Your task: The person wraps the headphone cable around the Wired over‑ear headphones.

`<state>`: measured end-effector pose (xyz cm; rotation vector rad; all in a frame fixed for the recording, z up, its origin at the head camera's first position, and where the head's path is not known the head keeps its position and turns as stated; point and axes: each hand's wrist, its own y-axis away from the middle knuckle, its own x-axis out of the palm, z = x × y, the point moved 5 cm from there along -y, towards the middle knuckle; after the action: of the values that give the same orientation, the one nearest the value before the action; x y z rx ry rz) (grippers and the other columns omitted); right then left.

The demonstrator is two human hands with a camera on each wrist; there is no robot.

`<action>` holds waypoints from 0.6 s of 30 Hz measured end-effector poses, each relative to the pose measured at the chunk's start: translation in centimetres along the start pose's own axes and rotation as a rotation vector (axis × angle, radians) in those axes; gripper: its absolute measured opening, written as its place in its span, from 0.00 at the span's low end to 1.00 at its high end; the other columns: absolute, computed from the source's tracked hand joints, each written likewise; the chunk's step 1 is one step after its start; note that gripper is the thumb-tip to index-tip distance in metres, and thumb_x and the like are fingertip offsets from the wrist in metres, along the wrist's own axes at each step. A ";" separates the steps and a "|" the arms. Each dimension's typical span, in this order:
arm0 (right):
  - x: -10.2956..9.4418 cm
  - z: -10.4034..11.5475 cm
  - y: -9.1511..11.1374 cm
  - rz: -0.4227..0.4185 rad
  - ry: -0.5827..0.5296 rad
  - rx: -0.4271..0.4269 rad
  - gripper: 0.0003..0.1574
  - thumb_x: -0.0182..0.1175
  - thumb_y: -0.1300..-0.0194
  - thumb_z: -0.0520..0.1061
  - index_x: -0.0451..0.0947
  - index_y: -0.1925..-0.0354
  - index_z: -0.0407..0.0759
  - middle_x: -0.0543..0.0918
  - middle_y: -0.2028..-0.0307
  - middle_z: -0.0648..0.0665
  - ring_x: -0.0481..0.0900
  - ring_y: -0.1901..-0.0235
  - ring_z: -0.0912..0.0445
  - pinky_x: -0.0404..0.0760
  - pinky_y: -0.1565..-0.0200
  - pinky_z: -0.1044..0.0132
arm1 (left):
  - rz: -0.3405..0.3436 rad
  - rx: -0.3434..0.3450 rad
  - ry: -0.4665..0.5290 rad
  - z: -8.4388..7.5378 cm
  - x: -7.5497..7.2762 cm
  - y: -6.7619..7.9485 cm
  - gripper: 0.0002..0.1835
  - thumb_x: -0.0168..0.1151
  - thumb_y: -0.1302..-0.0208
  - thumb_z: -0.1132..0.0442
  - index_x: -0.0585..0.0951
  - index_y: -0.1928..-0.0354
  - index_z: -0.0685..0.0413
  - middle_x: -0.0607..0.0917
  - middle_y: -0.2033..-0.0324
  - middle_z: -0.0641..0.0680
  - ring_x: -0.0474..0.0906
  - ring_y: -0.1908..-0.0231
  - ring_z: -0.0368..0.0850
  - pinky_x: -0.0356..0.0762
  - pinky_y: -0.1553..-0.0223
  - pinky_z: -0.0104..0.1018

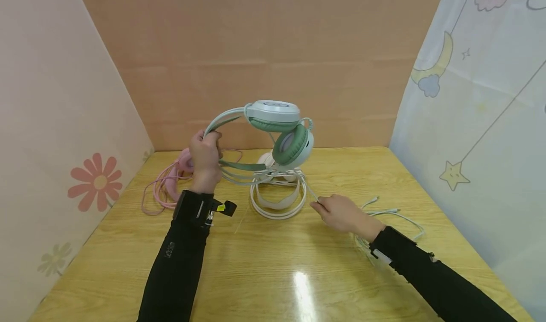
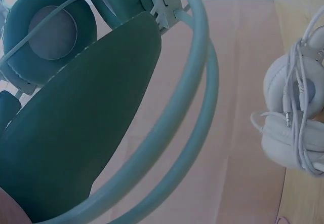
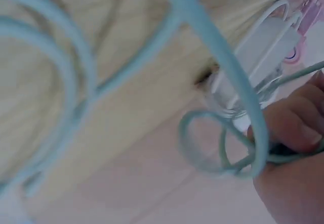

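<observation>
Green-and-white headphones (image 1: 275,111) are held up above the table by my left hand (image 1: 205,158), which grips their headband. In the left wrist view their padded green band (image 2: 96,102) and ear cushions fill much of the picture. My right hand (image 1: 341,213) pinches a pale green cable (image 3: 223,57) to the right of the headphones. From the fingers this cable runs up left toward the headphones, and more of it lies in loops around the right wrist. Behind and below the raised headphones sit white headphones (image 1: 278,215) with their own cord wound round them.
Pink headphones (image 1: 172,189) with a loose pink cord lie at the table's left. Cable ends with plugs (image 1: 388,211) rest on the wooden table (image 1: 256,274) at the right. A brown panel (image 1: 264,42) stands behind, with patterned cloth walls on both sides.
</observation>
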<state>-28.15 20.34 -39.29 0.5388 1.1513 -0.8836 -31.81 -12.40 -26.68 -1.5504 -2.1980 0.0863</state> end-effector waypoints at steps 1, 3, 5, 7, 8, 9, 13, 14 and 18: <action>0.1 -0.6 0.2 0.008 -0.052 0.016 0.28 0.42 0.17 0.52 0.65 0.78 0.49 0.62 0.85 0.54 0.58 0.86 0.62 0.62 0.77 0.67 | -0.004 -0.007 0.020 0.0 -0.2 -0.1 0.13 0.52 0.30 0.70 0.67 0.75 0.53 0.64 0.86 0.47 0.58 0.84 0.42 0.59 0.75 0.34; 0.3 -2.1 0.5 0.027 -0.154 0.064 0.29 0.42 0.17 0.53 0.65 0.79 0.49 0.62 0.85 0.54 0.57 0.87 0.62 0.62 0.76 0.67 | -0.006 -0.018 0.047 -0.1 -0.6 -0.4 0.13 0.51 0.29 0.69 0.67 0.74 0.53 0.62 0.85 0.47 0.56 0.84 0.42 0.59 0.75 0.35; 0.6 -3.5 0.7 0.044 -0.235 0.092 0.31 0.42 0.17 0.55 0.65 0.79 0.49 0.61 0.86 0.55 0.55 0.87 0.62 0.62 0.77 0.66 | -0.006 -0.022 0.062 -0.2 -0.9 -0.5 0.13 0.51 0.28 0.70 0.67 0.74 0.53 0.61 0.85 0.47 0.54 0.85 0.41 0.59 0.76 0.34; 1.0 -4.6 0.8 0.061 -0.287 0.103 0.31 0.42 0.17 0.57 0.66 0.80 0.49 0.60 0.87 0.55 0.54 0.87 0.61 0.61 0.77 0.66 | -0.006 -0.038 0.073 -0.3 -1.1 -0.5 0.13 0.51 0.28 0.70 0.67 0.73 0.54 0.61 0.85 0.47 0.55 0.85 0.41 0.60 0.77 0.34; 1.1 -5.0 0.8 0.074 -0.304 0.105 0.32 0.42 0.17 0.58 0.66 0.81 0.49 0.59 0.87 0.55 0.53 0.88 0.61 0.61 0.77 0.66 | -0.010 -0.037 0.061 -0.3 -1.3 -0.5 0.12 0.51 0.28 0.70 0.68 0.73 0.54 0.62 0.85 0.48 0.56 0.85 0.42 0.61 0.77 0.34; 1.3 -5.2 0.9 0.090 -0.320 0.103 0.33 0.42 0.17 0.58 0.65 0.82 0.49 0.59 0.88 0.56 0.53 0.88 0.61 0.61 0.78 0.66 | -0.019 -0.036 0.052 -0.3 -1.5 -0.6 0.12 0.51 0.28 0.70 0.68 0.73 0.54 0.62 0.85 0.47 0.56 0.84 0.41 0.60 0.76 0.34; 1.9 -5.8 1.7 0.128 -0.319 0.122 0.34 0.44 0.18 0.57 0.63 0.84 0.50 0.57 0.90 0.57 0.51 0.89 0.62 0.62 0.78 0.67 | -0.063 -0.022 -0.001 -0.2 -2.0 -1.0 0.12 0.52 0.29 0.69 0.69 0.73 0.54 0.64 0.84 0.48 0.60 0.83 0.42 0.61 0.74 0.34; 1.9 -5.9 2.0 0.132 -0.317 0.128 0.35 0.44 0.18 0.57 0.62 0.85 0.51 0.57 0.90 0.58 0.51 0.89 0.62 0.62 0.79 0.68 | -0.071 -0.019 -0.006 -0.2 -2.1 -1.1 0.12 0.53 0.29 0.69 0.69 0.73 0.54 0.65 0.84 0.48 0.60 0.83 0.42 0.62 0.74 0.34; 1.5 -5.9 2.6 0.133 -0.287 0.131 0.34 0.48 0.19 0.54 0.58 0.86 0.52 0.54 0.90 0.59 0.48 0.89 0.62 0.58 0.79 0.68 | -0.088 -0.006 -0.023 -0.2 -2.1 -1.1 0.12 0.54 0.30 0.70 0.71 0.74 0.55 0.67 0.84 0.49 0.64 0.83 0.42 0.64 0.75 0.33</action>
<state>-29.07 25.79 -42.90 0.5681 0.7919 -0.8924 -32.14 -14.79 -26.80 -1.4607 -2.2825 0.0707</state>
